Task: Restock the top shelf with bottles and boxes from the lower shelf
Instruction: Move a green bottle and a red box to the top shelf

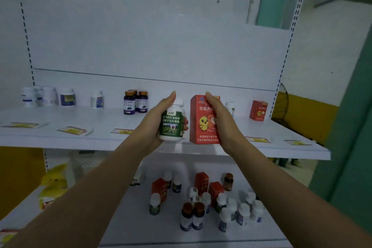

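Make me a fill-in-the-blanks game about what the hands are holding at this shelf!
The left hand holds a white bottle with a ____ label.
The box in the right hand is coloured ____.
On the top shelf, the dark bottles with orange caps stand to the ____ of both hands.
Missing words: green, red, left.

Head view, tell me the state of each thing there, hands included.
Left hand, holds green-label bottle.
Right hand, holds red box.
Green-label bottle, capped, upright.
Red box, upright.
Top shelf, partly stocked.
Lower shelf, holds bottles and boxes.
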Motion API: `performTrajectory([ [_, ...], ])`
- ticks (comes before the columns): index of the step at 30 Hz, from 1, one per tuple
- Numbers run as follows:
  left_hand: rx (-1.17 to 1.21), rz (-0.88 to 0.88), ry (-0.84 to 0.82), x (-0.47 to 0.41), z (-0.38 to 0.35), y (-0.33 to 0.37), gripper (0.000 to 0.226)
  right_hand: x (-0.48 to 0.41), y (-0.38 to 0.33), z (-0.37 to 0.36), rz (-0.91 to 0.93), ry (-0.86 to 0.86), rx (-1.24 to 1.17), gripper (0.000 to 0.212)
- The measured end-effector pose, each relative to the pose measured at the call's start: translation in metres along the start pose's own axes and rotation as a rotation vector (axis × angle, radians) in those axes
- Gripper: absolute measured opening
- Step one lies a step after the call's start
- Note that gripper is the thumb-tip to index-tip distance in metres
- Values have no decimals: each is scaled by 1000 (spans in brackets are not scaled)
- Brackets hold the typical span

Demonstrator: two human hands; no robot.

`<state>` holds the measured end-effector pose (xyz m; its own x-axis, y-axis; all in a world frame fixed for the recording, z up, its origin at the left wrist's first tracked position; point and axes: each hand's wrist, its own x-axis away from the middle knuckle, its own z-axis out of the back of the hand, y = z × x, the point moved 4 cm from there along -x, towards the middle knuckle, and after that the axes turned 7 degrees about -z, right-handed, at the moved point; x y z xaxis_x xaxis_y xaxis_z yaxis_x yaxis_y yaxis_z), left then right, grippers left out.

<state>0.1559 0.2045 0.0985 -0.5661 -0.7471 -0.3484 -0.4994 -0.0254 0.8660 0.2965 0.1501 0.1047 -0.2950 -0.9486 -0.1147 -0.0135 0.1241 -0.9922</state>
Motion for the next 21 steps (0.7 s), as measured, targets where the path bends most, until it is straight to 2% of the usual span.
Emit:
performTrajectory([
  [7,19,50,-60,-23,-11,-12,38,-3,-4,23,10,76,46,31],
  [14,37,53,-173,-43,-30,-28,51,-6,-11,48,20,137,75,31],
  [19,55,63,-222,-63,-58,-52,29,-8,-12,93,16,189,74,30],
  [21,61,78,-247,-73,-77,-59,29,-12,-14,119,29,213,79,31],
])
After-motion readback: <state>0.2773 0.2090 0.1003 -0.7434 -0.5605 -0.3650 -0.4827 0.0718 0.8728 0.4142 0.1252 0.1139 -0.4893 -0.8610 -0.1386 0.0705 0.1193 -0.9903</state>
